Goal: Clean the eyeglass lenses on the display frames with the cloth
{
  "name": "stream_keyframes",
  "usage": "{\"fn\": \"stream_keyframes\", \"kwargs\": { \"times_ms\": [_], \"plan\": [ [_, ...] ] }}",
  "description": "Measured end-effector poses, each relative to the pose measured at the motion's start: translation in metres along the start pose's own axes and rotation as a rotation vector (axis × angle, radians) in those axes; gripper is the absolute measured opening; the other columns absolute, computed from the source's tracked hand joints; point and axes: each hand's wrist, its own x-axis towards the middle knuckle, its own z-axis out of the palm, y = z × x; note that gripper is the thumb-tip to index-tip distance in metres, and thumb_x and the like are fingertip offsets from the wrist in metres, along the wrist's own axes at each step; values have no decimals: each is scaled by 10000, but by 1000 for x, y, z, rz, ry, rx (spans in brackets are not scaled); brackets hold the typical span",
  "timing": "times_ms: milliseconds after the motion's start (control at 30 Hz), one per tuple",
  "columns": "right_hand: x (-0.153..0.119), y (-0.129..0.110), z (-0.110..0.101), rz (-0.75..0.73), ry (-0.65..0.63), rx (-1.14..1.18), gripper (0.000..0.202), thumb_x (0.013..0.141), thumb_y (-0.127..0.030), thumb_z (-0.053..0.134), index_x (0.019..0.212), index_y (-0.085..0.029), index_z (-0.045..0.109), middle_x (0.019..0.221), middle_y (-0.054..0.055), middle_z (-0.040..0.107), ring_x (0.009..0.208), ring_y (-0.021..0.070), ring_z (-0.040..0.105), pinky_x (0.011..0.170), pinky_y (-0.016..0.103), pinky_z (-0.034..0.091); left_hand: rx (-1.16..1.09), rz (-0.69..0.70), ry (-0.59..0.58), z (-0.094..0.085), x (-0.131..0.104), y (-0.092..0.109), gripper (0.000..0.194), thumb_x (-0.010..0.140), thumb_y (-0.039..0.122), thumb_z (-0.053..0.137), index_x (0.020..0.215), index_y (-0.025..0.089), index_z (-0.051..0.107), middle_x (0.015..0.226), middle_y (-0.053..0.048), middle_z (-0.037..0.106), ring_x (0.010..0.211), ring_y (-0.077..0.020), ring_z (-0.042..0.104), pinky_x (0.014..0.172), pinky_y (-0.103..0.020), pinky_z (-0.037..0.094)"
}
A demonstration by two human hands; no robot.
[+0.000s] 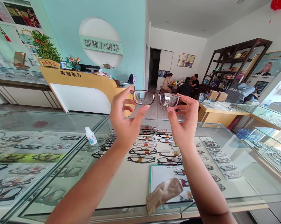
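Note:
A pair of eyeglasses (144,97) with a dark rim is raised in front of me, above the glass display case (121,189). My left hand (126,115) grips its left end between thumb and fingers. At the other end, my right hand (183,116) pinches the frame the same way. Both lenses face me and catch reflections. Below my forearms, a crumpled beige cloth (164,193) lies on the glass near the front edge. A small white bottle (91,136) stands on the case to the left of my left hand.
Rows of eyeglasses (141,159) lie inside the case. Another glass case (26,124) adjoins on the left. Beyond stand a yellow and white counter (79,93) with a plant (44,46) and a dark shelf (231,65). Several people (186,87) sit around a table at the back.

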Motion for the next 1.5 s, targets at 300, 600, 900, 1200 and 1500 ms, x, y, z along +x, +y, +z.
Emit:
{"fn": "stream_keyframes", "kwargs": {
  "times_ms": [300, 600, 900, 1200, 1500],
  "plan": [
    [0, 3, 2, 26, -30, -15, 379, 1005, -312, 691, 1355, -308, 545, 1400, 93, 687, 976, 197, 758, 756, 378, 604, 71, 72, 9, -4, 0, 7, 665, 924, 438, 891, 1530, 437, 617, 1452, -61, 677, 1016, -222, 705, 676, -370, 557],
    [0, -1, 1, 27, -14, 12, 394, 1000, -325, 695, 1372, -298, 566, 1412, 106, 671, 1021, 221, 753, 792, 413, 610, 128, 57, 15, -4, 1, 4, 641, 928, 524, 867, 1504, 368, 632, 1443, -83, 670, 1088, -249, 700, 672, -374, 563],
    [0, -2, -1, -19, 20, -10, 391, 1005, -311, 680, 1381, -303, 572, 1376, 105, 667, 1003, 227, 737, 805, 443, 614, -8, -103, -34, 1, 0, -9, 633, 927, 466, 871, 1505, 372, 631, 1438, -86, 680, 1056, -208, 734, 692, -305, 578],
    [0, -5, -2, -43, 25, -3, 378, 990, -279, 667, 1356, -309, 580, 1357, 94, 656, 1007, 223, 734, 791, 417, 612, -77, -150, -91, 4, -1, -19, 618, 970, 470, 819, 1536, 379, 591, 1478, -95, 701, 1054, -210, 767, 707, -293, 604],
    [0, -6, -1, -31, 28, 18, 369, 992, -264, 666, 1350, -302, 585, 1358, 95, 661, 1008, 219, 734, 808, 415, 603, -70, -120, -78, 4, -2, -19, 617, 973, 443, 823, 1543, 388, 591, 1511, -93, 685, 1053, -202, 756, 679, -279, 579]
  ]
}}
